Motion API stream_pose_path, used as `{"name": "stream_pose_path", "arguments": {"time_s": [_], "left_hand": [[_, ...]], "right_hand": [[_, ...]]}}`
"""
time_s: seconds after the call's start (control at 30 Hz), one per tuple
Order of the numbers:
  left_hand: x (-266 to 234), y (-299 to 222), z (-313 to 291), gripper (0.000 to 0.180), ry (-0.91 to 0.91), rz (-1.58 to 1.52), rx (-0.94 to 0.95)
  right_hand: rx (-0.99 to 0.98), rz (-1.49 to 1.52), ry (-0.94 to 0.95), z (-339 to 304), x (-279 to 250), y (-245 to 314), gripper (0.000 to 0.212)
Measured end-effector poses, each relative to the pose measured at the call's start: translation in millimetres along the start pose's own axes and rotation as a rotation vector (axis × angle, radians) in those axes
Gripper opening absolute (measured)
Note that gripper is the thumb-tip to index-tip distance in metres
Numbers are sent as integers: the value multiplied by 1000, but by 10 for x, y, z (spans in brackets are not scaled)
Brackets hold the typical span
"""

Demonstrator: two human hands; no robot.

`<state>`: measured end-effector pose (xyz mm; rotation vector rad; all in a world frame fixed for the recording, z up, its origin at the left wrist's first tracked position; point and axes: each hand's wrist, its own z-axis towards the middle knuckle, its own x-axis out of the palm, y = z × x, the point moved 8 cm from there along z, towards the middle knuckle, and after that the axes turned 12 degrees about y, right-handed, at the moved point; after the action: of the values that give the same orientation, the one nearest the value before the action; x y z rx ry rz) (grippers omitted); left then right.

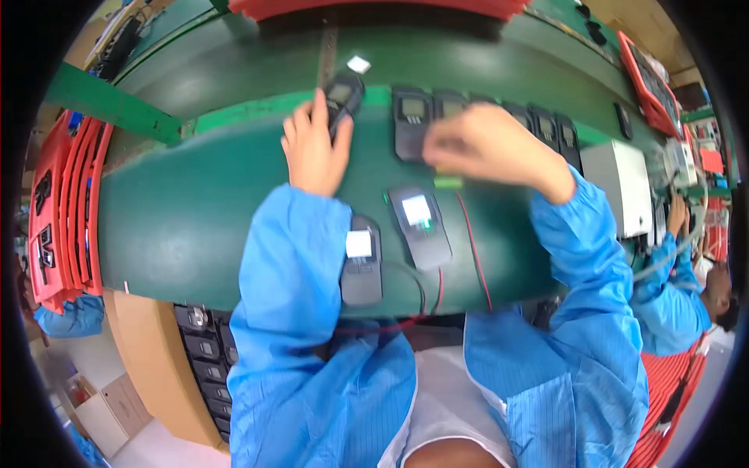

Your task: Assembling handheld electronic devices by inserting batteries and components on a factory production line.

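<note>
A green worktop (pixel 195 214) spans the view, with a cardboard box (pixel 156 363) below its left edge and stacked red trays (pixel 58 210) at far left. A white box (pixel 612 187) stands on the right. The right hand (pixel 493 144), blurred, is over a row of dark handheld devices (pixel 544 129) along the rear; its fingers are bent, but whether they pinch anything cannot be told. The left hand (pixel 314 156), left of this row, grips a blurred black device (pixel 341 95), fingers on one side and thumb on the other. Nearer the body lie a grey device (pixel 430 242) with a lit screen and, to its left beside the left sleeve, a second lit device (pixel 361 281). A red wire (pixel 473 242) runs near a small green block (pixel 448 183). A white square (pixel 358 65) lies beyond the gripped device.
</note>
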<state>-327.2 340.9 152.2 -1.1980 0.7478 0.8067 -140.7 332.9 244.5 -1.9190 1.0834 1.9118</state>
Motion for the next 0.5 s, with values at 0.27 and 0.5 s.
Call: {"name": "stream_pose_path", "arguments": {"time_s": [0.27, 0.5], "left_hand": [[46, 194, 93, 68, -28, -1086, -48], [148, -567, -104, 77, 371, -1370, 175]], "right_hand": [[379, 4, 67, -577, 394, -151, 30], [265, 473, -365, -631, 567, -187, 28]]}}
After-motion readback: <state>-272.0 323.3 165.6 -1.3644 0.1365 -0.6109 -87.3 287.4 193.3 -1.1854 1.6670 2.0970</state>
